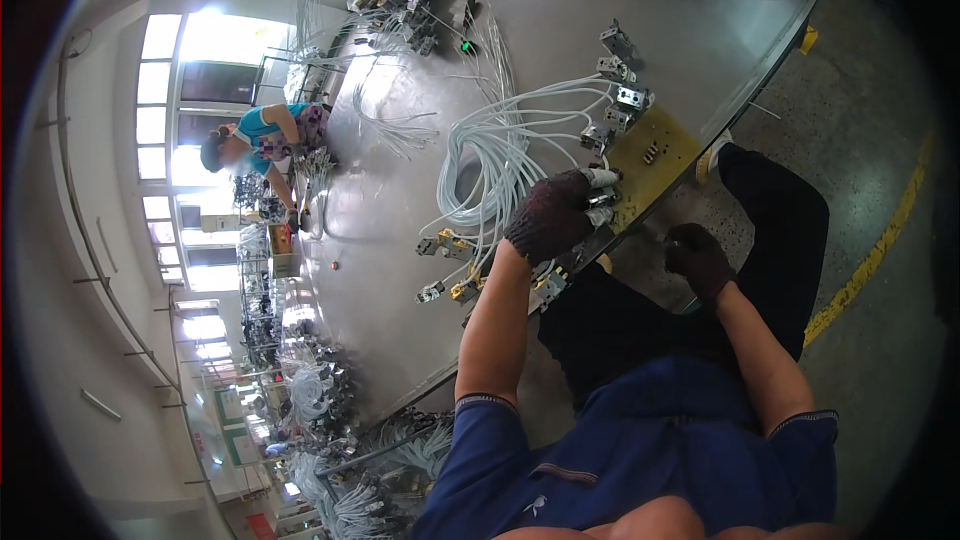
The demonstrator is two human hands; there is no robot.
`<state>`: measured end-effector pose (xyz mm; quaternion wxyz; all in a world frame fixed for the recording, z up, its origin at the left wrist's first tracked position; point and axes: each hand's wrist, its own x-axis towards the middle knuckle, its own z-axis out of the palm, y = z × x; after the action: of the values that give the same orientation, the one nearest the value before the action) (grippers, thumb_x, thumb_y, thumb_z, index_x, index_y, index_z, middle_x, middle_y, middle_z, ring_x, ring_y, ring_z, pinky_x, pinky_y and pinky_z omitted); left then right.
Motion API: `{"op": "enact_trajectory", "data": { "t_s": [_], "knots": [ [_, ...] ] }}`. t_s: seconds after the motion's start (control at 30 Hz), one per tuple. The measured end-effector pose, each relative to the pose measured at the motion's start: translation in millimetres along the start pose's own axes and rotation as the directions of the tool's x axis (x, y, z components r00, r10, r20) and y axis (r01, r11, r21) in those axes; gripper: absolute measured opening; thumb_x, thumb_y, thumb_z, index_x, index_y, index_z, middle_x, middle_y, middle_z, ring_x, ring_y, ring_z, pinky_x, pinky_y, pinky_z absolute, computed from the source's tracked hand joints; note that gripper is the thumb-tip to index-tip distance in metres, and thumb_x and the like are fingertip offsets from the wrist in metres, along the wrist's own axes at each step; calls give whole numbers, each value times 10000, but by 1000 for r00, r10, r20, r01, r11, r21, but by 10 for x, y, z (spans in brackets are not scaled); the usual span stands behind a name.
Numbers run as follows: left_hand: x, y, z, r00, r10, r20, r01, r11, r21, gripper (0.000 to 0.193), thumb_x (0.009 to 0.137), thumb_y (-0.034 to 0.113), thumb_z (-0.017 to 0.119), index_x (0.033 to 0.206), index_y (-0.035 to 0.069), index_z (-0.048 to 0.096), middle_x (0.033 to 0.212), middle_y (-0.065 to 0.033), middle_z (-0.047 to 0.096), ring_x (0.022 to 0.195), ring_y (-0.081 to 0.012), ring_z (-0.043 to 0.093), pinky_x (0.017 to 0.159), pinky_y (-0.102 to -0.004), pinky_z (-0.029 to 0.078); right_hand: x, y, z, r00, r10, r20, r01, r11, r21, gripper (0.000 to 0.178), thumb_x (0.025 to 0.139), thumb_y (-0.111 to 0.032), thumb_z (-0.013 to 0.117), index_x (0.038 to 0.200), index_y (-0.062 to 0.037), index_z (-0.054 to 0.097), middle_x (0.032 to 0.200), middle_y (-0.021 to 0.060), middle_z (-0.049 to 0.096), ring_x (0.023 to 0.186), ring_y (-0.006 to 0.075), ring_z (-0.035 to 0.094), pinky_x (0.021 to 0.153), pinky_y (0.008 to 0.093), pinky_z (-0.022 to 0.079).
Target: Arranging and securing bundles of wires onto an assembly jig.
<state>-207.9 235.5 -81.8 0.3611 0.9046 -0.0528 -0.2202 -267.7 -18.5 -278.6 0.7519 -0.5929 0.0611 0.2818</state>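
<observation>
My left hand (553, 216), in a dark glove with pale fingertips, is closed on a small metal cable-end fitting (599, 206) at the near edge of a yellowish plate (655, 145). Several small brass-coloured pins (650, 153) lie on that plate. White cables (480, 165) lie in a large coil left of the plate, joined to more metal fittings (630, 98) along its far side. My right hand (700, 258), also in a dark glove, hangs over my lap below the table edge with its fingers curled; whether it holds anything is hidden.
More fittings with yellow parts (455, 245) lie beside my left forearm. A green-tipped tool (467, 44) rests farther off on the metal table (390, 290). Another person (265, 135) works at the table's far left. Cable bundles (310, 390) line the left side.
</observation>
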Motion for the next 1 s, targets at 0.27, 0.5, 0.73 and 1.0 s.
{"op": "enact_trajectory", "data": {
  "t_s": [0.27, 0.5, 0.73, 1.0],
  "knots": [
    [150, 393, -164, 995, 7, 103, -58, 864, 501, 521, 868, 70, 716, 1387, 115, 723, 1291, -165, 763, 1190, -356, 737, 1059, -428, 584, 11, -59, -31, 997, 60, -54, -56, 996, 72, 342, 1010, -202, 684, 1271, 18, 665, 1001, 107, 731, 799, 171, 702, 751, 345, 581],
    [241, 471, 8, 987, 142, 72, -157, 789, 594, 332, 830, 134, 729, 1154, 60, 726, 1139, -221, 742, 1101, -437, 730, 958, -527, 594, -33, -282, 13, 1000, -1, -9, 1, 997, -80, 351, 1092, -317, 593, 1232, -14, 703, 842, 66, 694, 728, 133, 644, 674, 322, 518],
    [224, 258, 11, 996, 74, 51, -90, 862, 500, 391, 835, 125, 746, 1215, 58, 683, 1200, -229, 708, 1143, -434, 713, 969, -527, 588, -179, -676, 243, 1000, -15, -13, 14, 996, -87, 349, 1076, -326, 637, 1208, -26, 757, 907, 49, 713, 791, 126, 631, 746, 341, 524],
    [207, 300, 42, 997, 75, 16, -71, 828, 556, 386, 876, 127, 778, 1258, 117, 724, 1223, -184, 727, 1159, -405, 717, 987, -497, 583, -256, -1034, 606, 981, -192, -3, 192, 979, -63, 234, 1080, -235, 681, 1168, -20, 659, 888, 41, 687, 750, 99, 628, 696, 313, 529]
  ]
}}
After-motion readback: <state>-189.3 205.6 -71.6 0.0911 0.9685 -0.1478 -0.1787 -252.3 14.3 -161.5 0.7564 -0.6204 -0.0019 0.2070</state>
